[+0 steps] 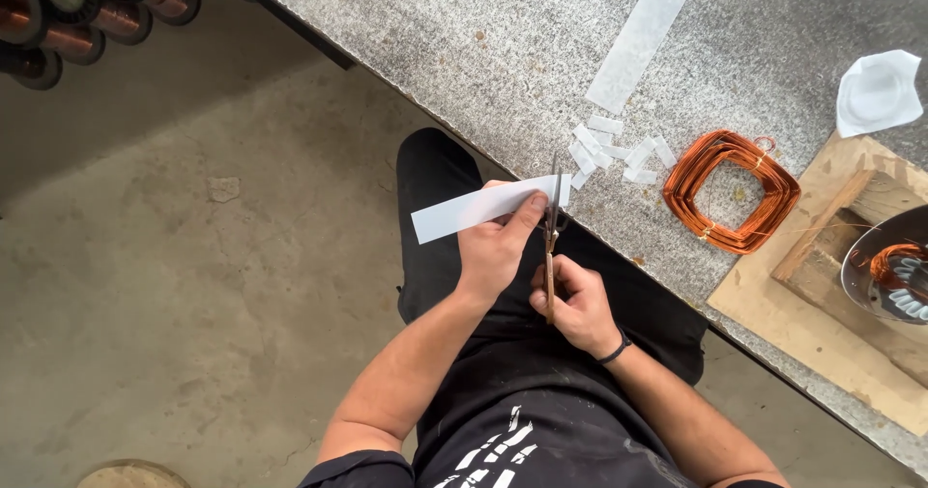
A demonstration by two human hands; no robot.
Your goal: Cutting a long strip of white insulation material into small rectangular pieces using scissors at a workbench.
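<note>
The left hand (493, 246), at frame centre, pinches a white paper strip (483, 207) between thumb and fingers, closed on it close to the cutting end; the strip runs out toward nine o'clock, unsupported, and sags little, which suggests a thin but fairly stiff sheet, light, easily creased, and best held near the cut line so that it does not flap. The right hand (578, 304), at about four o'clock from the left hand, is closed around the handles of a pair of scissors (551, 242), whose blades point to twelve o'clock and meet the strip's right end; whether the blades are parted cannot be told. Just beyond the blades, at one o'clock, small cut paper pieces (609, 150) lie scattered on the speckled grey worktop (464, 34), and a longer translucent strip (643, 34) lies farther along the same line. At three o'clock rests a copper wire coil (732, 190), squarish and open in the middle, beside a wooden board (822, 329). A crumpled white sheet (878, 92) lies at two o'clock; wire spools (92, 5) stand at ten o'clock.
</note>
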